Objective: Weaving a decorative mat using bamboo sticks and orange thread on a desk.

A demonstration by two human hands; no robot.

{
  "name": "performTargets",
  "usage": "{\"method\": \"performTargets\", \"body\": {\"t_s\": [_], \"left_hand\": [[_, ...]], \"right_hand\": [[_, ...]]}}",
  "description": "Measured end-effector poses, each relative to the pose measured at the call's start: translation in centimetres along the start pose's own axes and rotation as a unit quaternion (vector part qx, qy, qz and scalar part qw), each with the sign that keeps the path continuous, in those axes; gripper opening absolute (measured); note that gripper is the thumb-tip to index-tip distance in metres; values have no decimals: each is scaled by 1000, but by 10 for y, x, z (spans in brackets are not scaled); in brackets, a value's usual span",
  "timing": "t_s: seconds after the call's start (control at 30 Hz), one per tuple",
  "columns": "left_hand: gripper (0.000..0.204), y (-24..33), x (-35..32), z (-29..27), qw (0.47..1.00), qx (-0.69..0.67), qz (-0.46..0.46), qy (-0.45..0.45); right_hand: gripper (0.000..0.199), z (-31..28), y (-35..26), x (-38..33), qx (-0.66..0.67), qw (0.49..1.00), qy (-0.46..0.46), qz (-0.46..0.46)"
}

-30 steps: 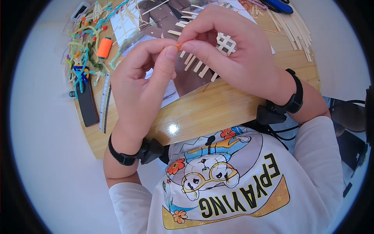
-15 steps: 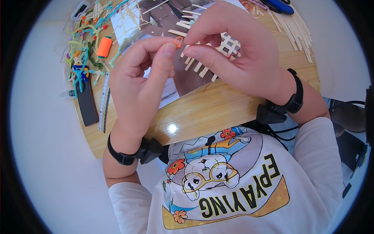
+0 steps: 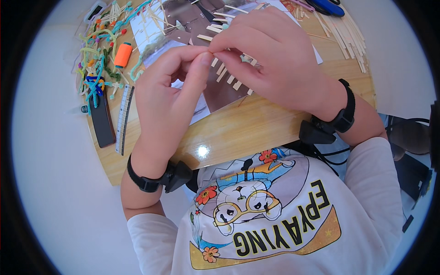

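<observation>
In front of me, above the tabletop, my two hands meet at their fingertips. My left hand (image 3: 169,87) is closed, thumb and forefinger pinched; the small loop of orange thread it held is now hidden between the fingers. My right hand (image 3: 279,64) is closed too, its thumb and forefinger tips touching the left ones; what they grip, if anything, is covered. Beneath the hands lies a lattice of thin wooden sticks (image 3: 222,72), partly hidden by my right hand, on a large printed sheet (image 3: 220,98). An orange thread spool (image 3: 123,55) stands left of my left hand.
Along the left edge lie a dark phone (image 3: 101,120), a clear ruler (image 3: 123,119) and a heap of coloured pipe cleaners (image 3: 95,87). Loose wooden sticks (image 3: 350,39) and a blue-handled tool (image 3: 330,7) are at the far right of the wooden table (image 3: 247,128).
My right hand has moved left and slightly down, so its pinched fingertips now meet my left ones. The orange thread loop has gone out of sight between them.
</observation>
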State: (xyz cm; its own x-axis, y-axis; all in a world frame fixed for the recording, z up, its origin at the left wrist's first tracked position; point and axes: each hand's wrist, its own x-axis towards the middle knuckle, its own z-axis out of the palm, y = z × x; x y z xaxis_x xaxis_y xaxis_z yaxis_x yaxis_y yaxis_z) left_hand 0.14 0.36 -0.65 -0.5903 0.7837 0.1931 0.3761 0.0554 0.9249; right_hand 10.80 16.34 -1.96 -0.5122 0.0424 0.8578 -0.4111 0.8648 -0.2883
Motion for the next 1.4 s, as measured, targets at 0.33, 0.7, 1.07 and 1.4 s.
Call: {"method": "performTargets", "body": {"t_s": [0.33, 0.7, 1.07, 1.4], "left_hand": [[9, -10, 14, -15, 997, 57, 39, 46], [15, 4, 16, -28, 996, -88, 25, 24], [18, 69, 7, -129, 932, -330, 143, 44], [10, 93, 19, -133, 932, -307, 187, 49]], "right_hand": [[13, -26, 9, 30, 59, 931, -136, 334], [39, -18, -2, 55, 387, 767, -20, 512], [22, -14, -62, 33, 507, 711, -349, 340], [32, -31, 24, 48, 821, 512, -239, 87]]}}
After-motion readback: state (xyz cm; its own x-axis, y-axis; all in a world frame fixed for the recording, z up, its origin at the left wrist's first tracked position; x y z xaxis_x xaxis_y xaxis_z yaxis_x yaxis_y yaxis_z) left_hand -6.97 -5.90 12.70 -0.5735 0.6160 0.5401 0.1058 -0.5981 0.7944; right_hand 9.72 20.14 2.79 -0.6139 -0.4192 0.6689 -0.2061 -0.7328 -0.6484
